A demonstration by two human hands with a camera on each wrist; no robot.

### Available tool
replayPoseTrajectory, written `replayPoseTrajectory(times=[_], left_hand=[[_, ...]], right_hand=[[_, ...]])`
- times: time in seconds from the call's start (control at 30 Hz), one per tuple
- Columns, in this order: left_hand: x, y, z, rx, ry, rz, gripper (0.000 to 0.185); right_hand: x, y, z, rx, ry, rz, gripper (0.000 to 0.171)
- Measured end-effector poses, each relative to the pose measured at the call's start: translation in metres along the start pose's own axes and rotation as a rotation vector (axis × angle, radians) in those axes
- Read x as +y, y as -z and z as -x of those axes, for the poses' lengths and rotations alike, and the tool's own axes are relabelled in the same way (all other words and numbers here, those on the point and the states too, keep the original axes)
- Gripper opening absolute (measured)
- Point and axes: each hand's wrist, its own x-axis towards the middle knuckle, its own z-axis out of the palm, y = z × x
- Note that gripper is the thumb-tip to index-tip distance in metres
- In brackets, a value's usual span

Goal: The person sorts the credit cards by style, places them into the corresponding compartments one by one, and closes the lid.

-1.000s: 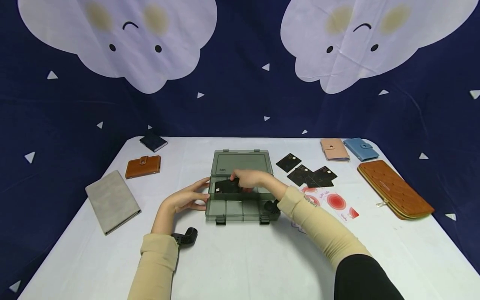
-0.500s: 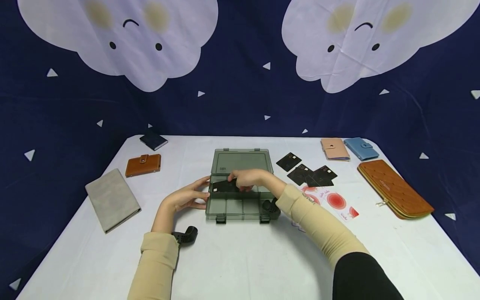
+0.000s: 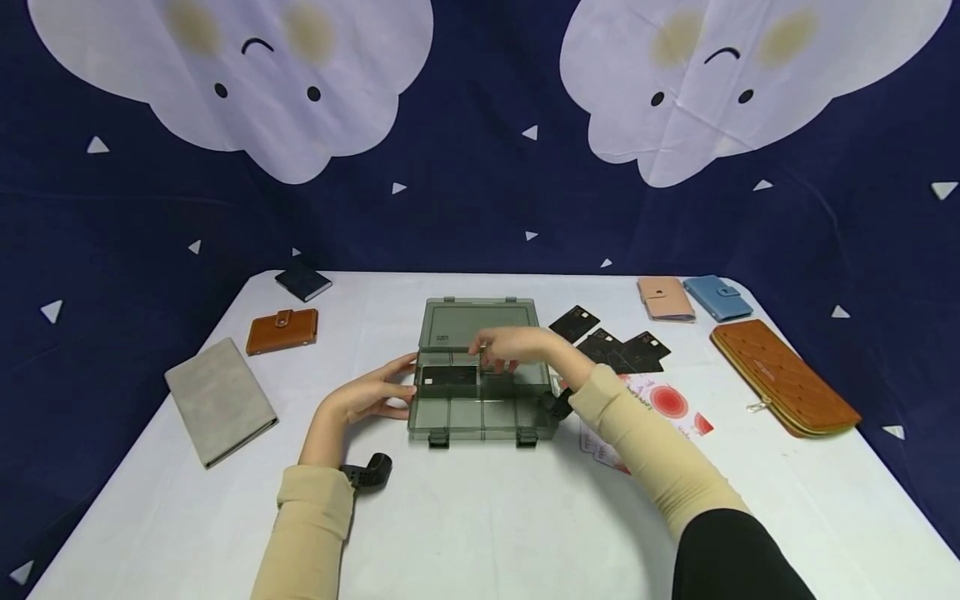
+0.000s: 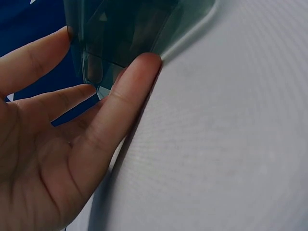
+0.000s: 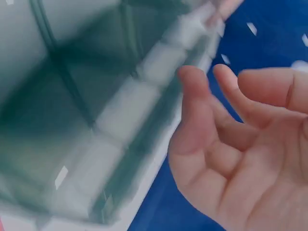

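White table bears a green box, its lid mark illegible.

On the left of the white surface, a grey notebook lies at a slant, with a brown snap wallet beyond it and a small dark booklet farther back. Near the far right corner, a peach wallet lies just beside a blue wallet, and closer in sits a quilted zip wallet (its metal pull juts out leftward). Behind hangs a navy backdrop with white triangles and two upside-down clouds.
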Motion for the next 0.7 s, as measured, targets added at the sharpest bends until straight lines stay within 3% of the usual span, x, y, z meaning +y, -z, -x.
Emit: replayPoseTrajectory(times=[0.17, 0.23, 0.3, 0.4, 0.47, 0.57, 0.63, 0.7], left_hand=[[0.000, 0.000, 0.000, 0.005, 0.000, 0.006, 0.079], [0.000, 0.000, 0.000, 0.012, 0.002, 0.008, 0.078], [0.000, -0.001, 0.000, 0.020, 0.005, 0.010, 0.078], [0.000, -0.001, 0.001, 0.020, 0.003, 0.008, 0.078], [0.000, 0.000, 0.001, 0.022, 0.004, 0.006, 0.078], [0.000, -0.001, 0.001, 0.022, 0.004, 0.004, 0.078], [0.000, -0.001, 0.002, 0.025, 0.006, 0.004, 0.078], [0.000, -0.001, 0.001, 0.023, 0.004, 0.003, 0.077]], right_hand=[[0.031, 0.039, 0.008, 0.290, 0.020, 0.026, 0.037], [0.062, 0.056, -0.003, 0.397, -0.002, 0.091, 0.037], [0.110, 0.074, -0.026, 0.503, 0.021, 0.165, 0.036], [0.152, 0.090, -0.043, 0.544, -0.062, 0.245, 0.048], [0.153, 0.088, -0.037, 0.546, -0.157, 0.260, 0.059], [0.122, 0.076, -0.007, 0.493, -0.352, 0.305, 0.075], [0.105, 0.066, 0.009, 0.485, -0.430, 0.332, 0.079], [0.102, 0.064, 0.013, 0.472, -0.472, 0.355, 0.082]])
